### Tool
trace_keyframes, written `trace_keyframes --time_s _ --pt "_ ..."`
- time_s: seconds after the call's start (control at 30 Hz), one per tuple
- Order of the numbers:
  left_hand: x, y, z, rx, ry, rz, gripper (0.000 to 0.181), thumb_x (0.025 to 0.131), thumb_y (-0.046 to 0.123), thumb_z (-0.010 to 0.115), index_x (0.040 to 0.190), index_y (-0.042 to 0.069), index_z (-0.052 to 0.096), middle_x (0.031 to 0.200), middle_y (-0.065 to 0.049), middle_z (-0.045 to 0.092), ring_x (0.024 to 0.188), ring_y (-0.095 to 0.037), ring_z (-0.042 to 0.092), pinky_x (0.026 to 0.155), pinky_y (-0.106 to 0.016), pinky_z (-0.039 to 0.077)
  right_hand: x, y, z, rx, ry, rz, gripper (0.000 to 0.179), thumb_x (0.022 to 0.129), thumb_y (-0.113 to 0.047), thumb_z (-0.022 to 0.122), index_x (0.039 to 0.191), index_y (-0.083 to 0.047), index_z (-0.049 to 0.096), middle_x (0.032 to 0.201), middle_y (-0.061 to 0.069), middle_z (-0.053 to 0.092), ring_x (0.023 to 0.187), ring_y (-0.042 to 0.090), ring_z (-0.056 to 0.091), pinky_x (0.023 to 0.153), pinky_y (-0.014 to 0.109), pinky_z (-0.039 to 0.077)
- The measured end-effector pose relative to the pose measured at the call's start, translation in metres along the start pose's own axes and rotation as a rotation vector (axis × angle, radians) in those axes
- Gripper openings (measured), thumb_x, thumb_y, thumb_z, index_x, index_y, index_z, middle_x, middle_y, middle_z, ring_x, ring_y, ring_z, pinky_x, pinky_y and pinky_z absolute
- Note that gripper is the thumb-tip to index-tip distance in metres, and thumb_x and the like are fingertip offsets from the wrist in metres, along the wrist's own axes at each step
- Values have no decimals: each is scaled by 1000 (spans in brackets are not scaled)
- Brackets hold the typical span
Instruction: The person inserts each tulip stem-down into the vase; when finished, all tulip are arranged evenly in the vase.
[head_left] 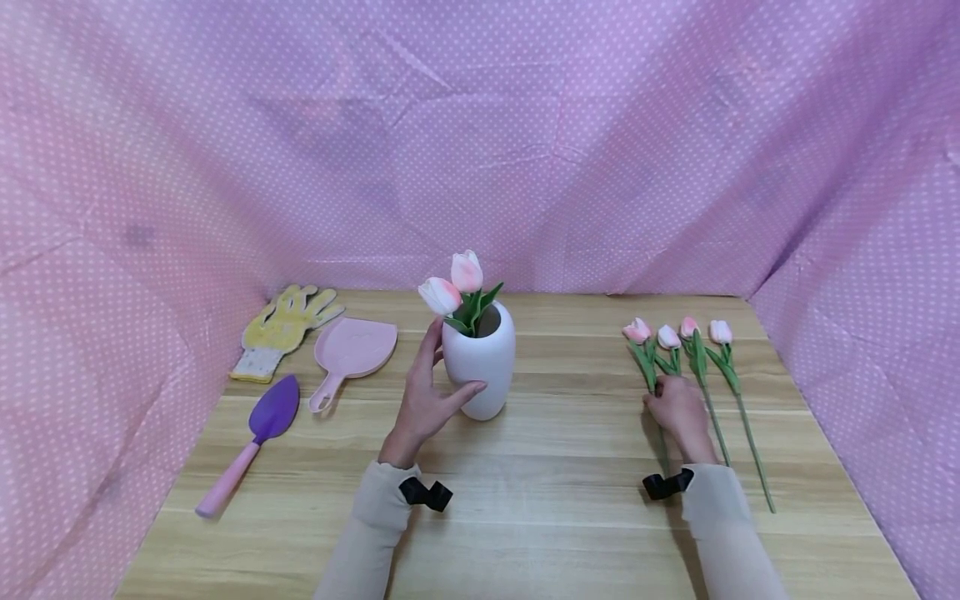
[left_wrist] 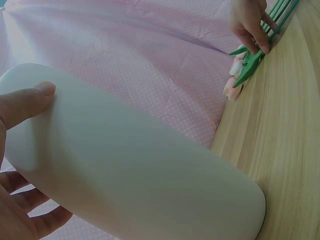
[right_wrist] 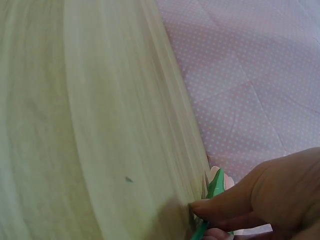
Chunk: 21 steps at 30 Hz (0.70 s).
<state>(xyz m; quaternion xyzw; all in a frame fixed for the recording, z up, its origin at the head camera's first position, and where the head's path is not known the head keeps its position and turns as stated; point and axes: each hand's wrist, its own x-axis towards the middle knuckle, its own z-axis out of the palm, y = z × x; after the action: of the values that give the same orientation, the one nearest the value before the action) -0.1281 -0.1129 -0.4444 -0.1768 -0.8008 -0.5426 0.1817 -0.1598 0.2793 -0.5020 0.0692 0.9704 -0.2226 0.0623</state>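
A white vase [head_left: 487,375] stands upright on the table, with two pink-and-white tulips [head_left: 453,283] leaning out of its mouth to the left. My left hand [head_left: 427,396] grips the vase's left side; in the left wrist view the thumb [left_wrist: 30,102] lies along the near wall and the fingers reach round behind. Over at the right, my right hand [head_left: 681,412] pinches the green stem of the leftmost lying tulip [head_left: 641,350] just below its leaves. In the right wrist view, thumb and fingers close on that stem [right_wrist: 200,231], and the palm side is hidden.
Several tulips lie side by side at the right, including the rightmost tulip [head_left: 738,400]. A yellow-and-white glove [head_left: 285,325], a pink dustpan [head_left: 356,346] and a purple trowel [head_left: 273,410] lie at the left. Pink dotted cloth [head_left: 525,150] hangs behind the wooden table [head_left: 547,517].
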Motion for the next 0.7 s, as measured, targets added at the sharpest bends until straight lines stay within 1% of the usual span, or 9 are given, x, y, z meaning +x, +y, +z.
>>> trace_keyframes --time_s 0.13,0.23,0.3,0.4,0.53,0.63,0.7 --pt "0 0 0 1 0 -1 105 75 4 86 158 5 22 161 -18 35 141 -40 45 111 -58 45 1 1 1 12 -8 14 23 91 -16 60 103 1 68 96 22 65 84 33 58 58 34 43" --pt "0 0 0 3 -2 -5 105 75 5 86 159 6 22 161 -17 35 141 -39 45 111 -58 44 1 1 1 39 -18 17 26 92 -14 59 110 3 68 102 25 68 88 36 61 62 38 47" --pt "1 0 0 5 -3 -6 105 76 5 86 159 7 23 161 -16 36 141 -39 46 111 -58 44 0 2 1 60 -17 11 29 92 -12 59 114 5 67 103 26 69 89 36 63 64 38 49" --pt "1 0 0 6 -2 -10 104 76 6 86 159 7 23 161 -16 36 140 -39 47 111 -58 45 1 4 1 88 -1 -7 27 90 -10 60 111 6 67 91 21 69 81 32 62 61 33 45" --pt "0 0 0 5 0 -11 104 76 6 86 158 6 23 161 -17 36 139 -40 47 110 -58 45 2 7 2 107 19 -17 22 88 -7 62 105 5 69 78 12 64 73 26 56 57 27 38" --pt "0 0 0 6 2 -8 104 75 5 86 158 6 23 161 -17 36 139 -40 47 110 -58 45 3 8 1 121 26 -13 21 87 -6 63 104 5 69 77 11 64 73 25 56 57 26 38" --pt "0 0 0 7 1 -5 104 75 5 86 158 6 23 160 -17 36 139 -40 47 110 -58 45 2 8 0 154 25 2 23 87 -5 63 106 6 69 77 11 64 71 23 56 56 25 40"
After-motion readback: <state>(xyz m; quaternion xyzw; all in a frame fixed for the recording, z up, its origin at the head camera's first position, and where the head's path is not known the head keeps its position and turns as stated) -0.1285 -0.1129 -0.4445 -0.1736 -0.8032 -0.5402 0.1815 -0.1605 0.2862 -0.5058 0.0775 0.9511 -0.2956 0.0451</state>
